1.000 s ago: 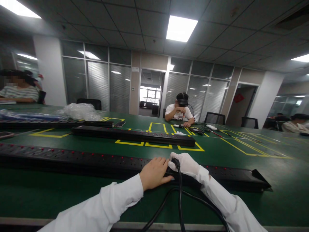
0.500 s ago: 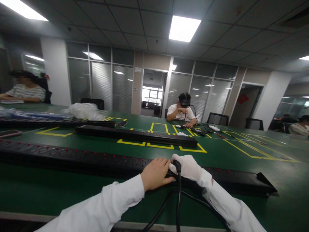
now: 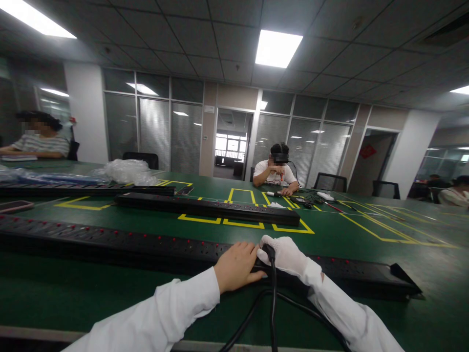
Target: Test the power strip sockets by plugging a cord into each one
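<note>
A long black power strip [image 3: 110,244] with red switches lies across the green table. My left hand [image 3: 236,266], bare, rests over the strip right of its middle, fingers wrapped over the far edge and thumb along the near side. Beside it, touching, my right hand [image 3: 284,254] in a white glove is closed around a black plug [image 3: 269,253] at the strip's top face. From the plug a thick black cable [image 3: 273,308] runs down toward the near table edge. Whether the plug's pins sit in a socket is hidden.
A second black strip [image 3: 205,208] lies farther back, with another [image 3: 84,189] at the left near clear plastic wrap [image 3: 126,172]. A phone [image 3: 16,207] lies far left. Across the table [image 3: 366,264] sits a person [image 3: 276,168] near cables and small parts.
Both hands stay at the same place on the strip, the right still around the plug. Only a very slight shift of the view shows.
</note>
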A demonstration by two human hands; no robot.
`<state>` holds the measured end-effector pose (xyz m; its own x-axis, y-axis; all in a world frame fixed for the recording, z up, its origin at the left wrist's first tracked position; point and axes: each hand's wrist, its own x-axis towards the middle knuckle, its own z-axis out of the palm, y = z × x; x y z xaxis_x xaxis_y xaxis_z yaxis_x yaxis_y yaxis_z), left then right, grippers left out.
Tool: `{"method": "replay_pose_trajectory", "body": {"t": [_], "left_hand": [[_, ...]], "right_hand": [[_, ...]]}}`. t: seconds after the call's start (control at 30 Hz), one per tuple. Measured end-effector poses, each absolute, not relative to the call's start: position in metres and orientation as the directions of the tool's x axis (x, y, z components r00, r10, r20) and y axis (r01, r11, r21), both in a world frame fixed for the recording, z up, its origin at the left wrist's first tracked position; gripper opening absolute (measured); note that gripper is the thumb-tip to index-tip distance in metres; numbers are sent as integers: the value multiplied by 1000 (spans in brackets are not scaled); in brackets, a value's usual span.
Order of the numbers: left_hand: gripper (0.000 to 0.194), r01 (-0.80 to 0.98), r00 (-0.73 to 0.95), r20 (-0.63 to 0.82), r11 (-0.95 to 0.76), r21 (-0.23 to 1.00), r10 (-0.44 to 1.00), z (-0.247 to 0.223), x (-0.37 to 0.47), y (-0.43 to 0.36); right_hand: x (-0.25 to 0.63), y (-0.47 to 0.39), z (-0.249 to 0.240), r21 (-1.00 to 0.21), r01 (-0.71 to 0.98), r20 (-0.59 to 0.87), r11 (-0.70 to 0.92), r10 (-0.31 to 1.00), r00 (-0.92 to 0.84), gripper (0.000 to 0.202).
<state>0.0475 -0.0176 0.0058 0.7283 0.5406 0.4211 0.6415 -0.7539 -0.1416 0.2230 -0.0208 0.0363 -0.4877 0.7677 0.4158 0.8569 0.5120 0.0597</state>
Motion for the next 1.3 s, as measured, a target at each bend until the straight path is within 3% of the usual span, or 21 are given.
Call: {"method": "replay_pose_trajectory", "body": {"t": [0.2,0.43,0.53,1.0,1.3], "left_hand": [[60,642,730,415,-753,-145,543,5,48,-17],[57,635,732,428,-758,-148,530,6,47,-18],[55,638,728,436,-756,-148,529,6,47,-19],[54,644,725,427,-751,-144,540,6,48,-19],[50,639,729,427,-755,-145,535,5,48,-18]], "right_hand": [[225,-21,33,109,842,434,528,737,-518,28],[225,-17,38,-33,839,368,543,787,-495,27],[225,-16,38,-38,840,365,541,790,-493,26],[224,-22,36,192,841,421,506,732,-536,32],[224,-18,34,70,877,413,476,786,-460,29]]}}
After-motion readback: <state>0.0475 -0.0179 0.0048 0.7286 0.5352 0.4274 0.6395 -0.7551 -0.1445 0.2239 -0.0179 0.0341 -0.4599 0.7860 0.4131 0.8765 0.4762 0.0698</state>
